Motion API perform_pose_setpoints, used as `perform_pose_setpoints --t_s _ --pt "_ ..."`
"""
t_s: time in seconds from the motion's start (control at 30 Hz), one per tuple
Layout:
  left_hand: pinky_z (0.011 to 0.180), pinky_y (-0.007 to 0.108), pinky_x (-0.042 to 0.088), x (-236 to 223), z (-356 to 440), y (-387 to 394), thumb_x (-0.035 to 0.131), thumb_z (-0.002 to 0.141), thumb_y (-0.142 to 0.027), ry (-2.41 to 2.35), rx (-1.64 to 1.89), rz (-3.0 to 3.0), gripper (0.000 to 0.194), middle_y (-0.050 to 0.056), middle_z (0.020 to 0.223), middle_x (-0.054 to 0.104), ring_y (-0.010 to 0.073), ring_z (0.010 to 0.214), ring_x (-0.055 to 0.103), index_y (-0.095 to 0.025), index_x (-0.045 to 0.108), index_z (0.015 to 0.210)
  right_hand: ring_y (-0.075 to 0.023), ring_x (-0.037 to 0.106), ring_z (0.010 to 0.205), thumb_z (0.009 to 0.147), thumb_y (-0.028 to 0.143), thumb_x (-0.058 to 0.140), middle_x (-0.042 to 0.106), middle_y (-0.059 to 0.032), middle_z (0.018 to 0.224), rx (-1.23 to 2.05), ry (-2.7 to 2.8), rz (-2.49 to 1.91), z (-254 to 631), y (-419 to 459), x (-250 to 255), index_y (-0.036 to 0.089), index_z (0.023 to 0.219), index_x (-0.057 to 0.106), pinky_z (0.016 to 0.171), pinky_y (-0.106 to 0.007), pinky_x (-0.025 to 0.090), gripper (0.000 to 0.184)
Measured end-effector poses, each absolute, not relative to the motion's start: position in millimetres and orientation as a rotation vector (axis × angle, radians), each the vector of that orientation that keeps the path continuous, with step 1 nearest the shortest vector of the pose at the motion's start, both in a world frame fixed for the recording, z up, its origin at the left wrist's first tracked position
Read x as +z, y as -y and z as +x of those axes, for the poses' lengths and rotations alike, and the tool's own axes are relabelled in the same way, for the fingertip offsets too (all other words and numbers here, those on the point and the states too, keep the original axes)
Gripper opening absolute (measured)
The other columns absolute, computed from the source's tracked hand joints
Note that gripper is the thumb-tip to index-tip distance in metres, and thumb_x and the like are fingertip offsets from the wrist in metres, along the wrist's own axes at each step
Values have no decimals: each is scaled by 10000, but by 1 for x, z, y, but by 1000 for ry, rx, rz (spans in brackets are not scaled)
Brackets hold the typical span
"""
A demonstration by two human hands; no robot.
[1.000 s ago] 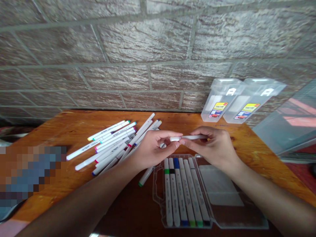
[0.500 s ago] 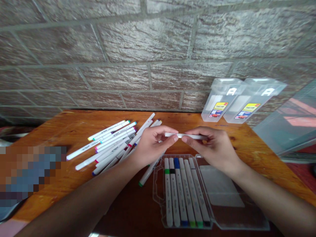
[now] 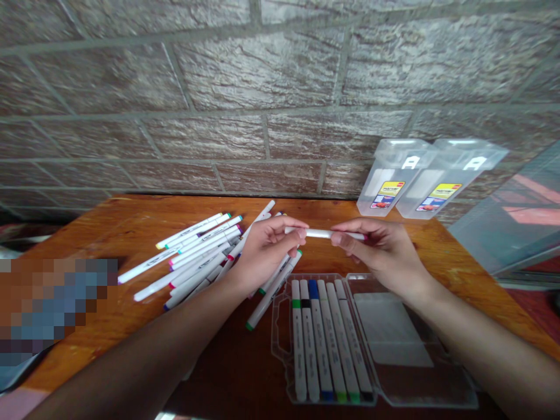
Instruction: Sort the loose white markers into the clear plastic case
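Pen [image 3: 318,233]: I'm holding it level, just right of frame center, above the table [image 3: 472,297] and the top edge of the case [image 3: 429,388]. Left hand [image 3: 268,249]: thumb and index are clamping on the pen's left end. Right hand [image 3: 385,249]: thumb and fingers are clamping on its right end, a pinkish tip showing past the thumb.

Delta vs 1 s ago: my hands are sitting farther apart. Fingertips were nearly meeting mid-pen; now a bare white stretch is showing between them. Left is sitting a bit higher and farther left, right is opening the gap from its side too. The green-ended pens [image 3: 275,290] by my left wrist are showing more, their upper ends clearing my hand.

No delta: six pens [image 3: 320,344] are lying side by side in the case's left half, lower center; its lid is lying open to the right. The loose pile [image 3: 196,270] is lying left of center, same layout, partly hidden by my left hand and arm. Two clear boxes [image 3: 389,166] with yellow labels are standing against the wall [image 3: 262,70], right of frame.
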State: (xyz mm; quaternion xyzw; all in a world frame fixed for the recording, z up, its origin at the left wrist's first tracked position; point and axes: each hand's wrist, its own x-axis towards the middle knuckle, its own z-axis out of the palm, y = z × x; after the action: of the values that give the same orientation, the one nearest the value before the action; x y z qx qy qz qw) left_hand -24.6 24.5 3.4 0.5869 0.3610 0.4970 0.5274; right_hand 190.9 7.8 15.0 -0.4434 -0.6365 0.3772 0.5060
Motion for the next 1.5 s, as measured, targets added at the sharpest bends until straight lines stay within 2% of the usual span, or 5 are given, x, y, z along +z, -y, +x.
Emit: perform_pose_setpoints --t_s 0.1,0.2,0.5,0.77,1.5 --pt "571 230 422 1 -25 -27 769 847 -313 -813 1200 1332 167 8 741 687 93 589 562 -172 768 935 -111 559 528 800 344 833 756 -16 729 977 1498 -1044 193 -10 13 240 864 825 447 -243 431 122" --pt "569 232 413 1 -26 -28 773 842 -326 -777 1204 1252 175 2 737 672 89 588 543 -171 766 925 -97 523 516 819 353 825 751 -13 734 1062 1429 -1011 194 -12 10 246 890 825 445 -230 415 128" --pt "563 196 390 -2 -26 -32 804 805 -261 -725 1247 1021 169 -2 685 666 59 555 529 -128 762 902 -76 535 535 787 322 853 745 -22 740 1236 1234 -923 195 -13 12 235 875 842 440 -174 420 124" --pt "556 189 388 -1 -25 -34 789 808 -240 -730 1264 950 179 4 683 662 60 556 537 -106 765 923 -84 609 538 751 286 865 777 -40 744 1377 1087 -910 195 -11 18 201 912 848 463 -165 478 183" --pt "567 182 409 -2 -26 -34 795 805 -227 -715 1269 936 154 8 695 667 62 575 540 -117 769 908 -98 647 537 754 244 799 785 -48 724 1430 1056 -843 196 -11 19 166 942 844 475 -163 519 208"
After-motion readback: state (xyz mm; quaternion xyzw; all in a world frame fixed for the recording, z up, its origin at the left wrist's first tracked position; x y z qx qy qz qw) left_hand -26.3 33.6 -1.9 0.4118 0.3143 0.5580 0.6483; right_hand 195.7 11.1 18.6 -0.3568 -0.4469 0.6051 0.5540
